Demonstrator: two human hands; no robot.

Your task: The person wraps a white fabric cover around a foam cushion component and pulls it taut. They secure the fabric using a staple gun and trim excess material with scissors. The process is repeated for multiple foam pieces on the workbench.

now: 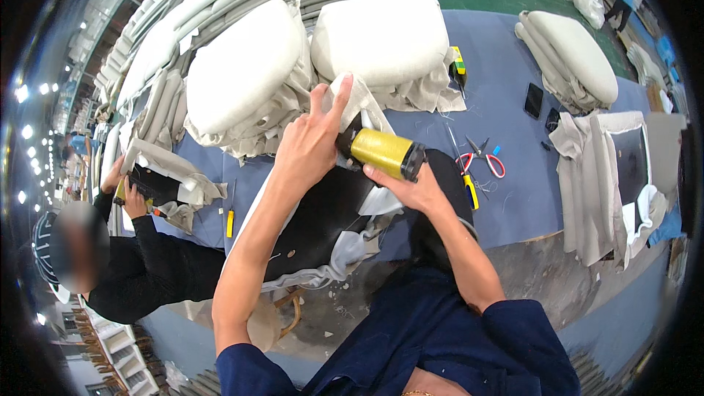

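In front of me is a dark seat panel (323,209) with pale fabric (372,106) along its edges. My left hand (306,143) grips the fabric at the far edge; two fingers stretch upward and apart, the thumb is hidden. A yellow and black staple gun (381,152) lies over the panel's far right corner, its nose close beside my left hand. Around its grip, mostly hidden, my right hand (412,189) is closed. White lining (381,202) and grey cloth (352,248) bunch along the panel's right and near edges.
Two padded cream seats (381,37) stand behind the panel. On the blue-covered table (513,198) are red-handled scissors (480,159), a yellow-handled screwdriver (470,191) and a phone (534,100). Covered panels (587,183) sit far right. At left a co-worker (147,271) handles another panel.
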